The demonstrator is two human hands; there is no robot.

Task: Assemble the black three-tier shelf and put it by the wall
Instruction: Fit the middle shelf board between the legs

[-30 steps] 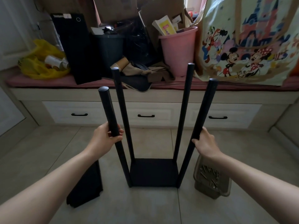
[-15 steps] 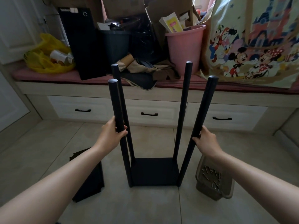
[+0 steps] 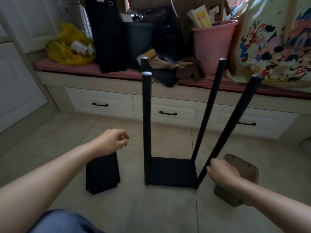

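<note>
Overall: shelf (image 3: 170,176) part-built, standing on the tiled floor (image 3: 151,207) in front of me, apart from the bench (image 3: 117,79).
Base (image 3: 173,169): black board lying flat on the floor, with four poles rising from its corners.
Front-left pole (image 3: 147,128): upright and clear of both my hands. It hides most of the back-left pole (image 3: 144,62); only that pole's top shows.
Back-right pole (image 3: 209,106): tilted slightly to the right.
Front-right pole (image 3: 232,123): leans right more than the others, foot at the base corner.
Right hand (image 3: 222,173): low on the front-right pole, fingers (image 3: 210,166) curled round it a little above the base. I have hold of it.
Left hand (image 3: 111,142): in the air left of the front-left pole, not touching it. Fingers loosely curled, thumb near the fingertips, nothing held.
Panel (image 3: 102,174): black and loose on the floor, under my left hand and beside the base. The two do not touch.
Tub (image 3: 242,165): brown, on the floor right of the base, partly behind my right hand. I cannot tell what is in it.
Bench detail: white drawers below and a red cushion on top, carrying a pink bucket (image 3: 213,46) and a yellow bag (image 3: 70,47) among other clutter.
</note>
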